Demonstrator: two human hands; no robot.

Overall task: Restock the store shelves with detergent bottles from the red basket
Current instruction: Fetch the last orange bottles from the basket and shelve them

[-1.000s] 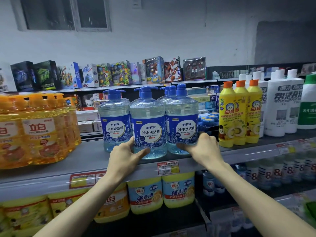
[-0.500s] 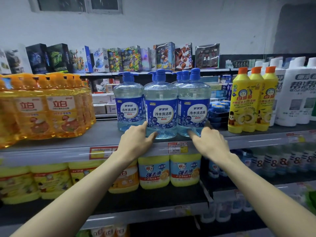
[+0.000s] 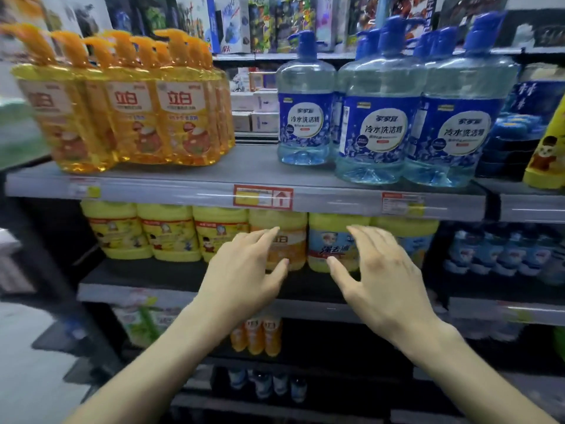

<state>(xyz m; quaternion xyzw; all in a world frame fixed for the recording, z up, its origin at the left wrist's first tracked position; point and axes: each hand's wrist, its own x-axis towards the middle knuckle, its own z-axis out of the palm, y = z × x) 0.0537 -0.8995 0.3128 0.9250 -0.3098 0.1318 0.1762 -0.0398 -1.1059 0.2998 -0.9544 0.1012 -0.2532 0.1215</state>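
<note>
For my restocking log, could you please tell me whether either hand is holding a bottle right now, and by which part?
Nothing is held: the left hand and right hand are both open.

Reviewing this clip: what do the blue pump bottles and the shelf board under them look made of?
The blue pump bottles: likely clear, glossy plastic; liquid and base ridges show through. The shelf board: probably grey painted metal, smooth with soft sheen; blur leaves it open.

Yellow bottle (image 3: 547, 154) at 3 o'clock: cut by the frame edge. Boxes (image 3: 263, 22) at 12 o'clock: tops cut off. Price tag (image 3: 263, 195) print unreadable. Left hand (image 3: 241, 270) covers part of the orange jug (image 3: 293, 221) label.
</note>
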